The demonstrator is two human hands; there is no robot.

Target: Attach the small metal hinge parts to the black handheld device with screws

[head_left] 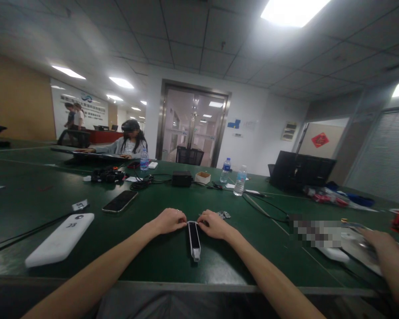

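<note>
Both forearms come in from the near edge of the green table (226, 266) and angle inward until the hands nearly meet, palms down, wrists low, knuckles bent. The left hand (169, 220) and the right hand (216, 224) sit on either side of a slim pale device (194, 239) with a dark face, which lies lengthwise on the tabletop between the two arms. The fingers of each hand are drawn narrowly together at its far corners; from here I can't tell whether they pinch it or merely touch it. Just beyond the right hand are some small grey pieces (224, 215). A dark phone (120, 201) lies off to the left, with a white rounded case (60, 240) nearer the edge. Farther back stand a black box (181, 178), a small open carton (203, 178) and a clear water bottle (240, 180), and to the right a black monitor (302, 172). A person in dark headgear (133, 139) sits across the table, and a neighbour's hand (379, 241) reaches in at the far right. Behind it all are glass double doors (193, 126) under a tiled ceiling (186, 35).
</note>
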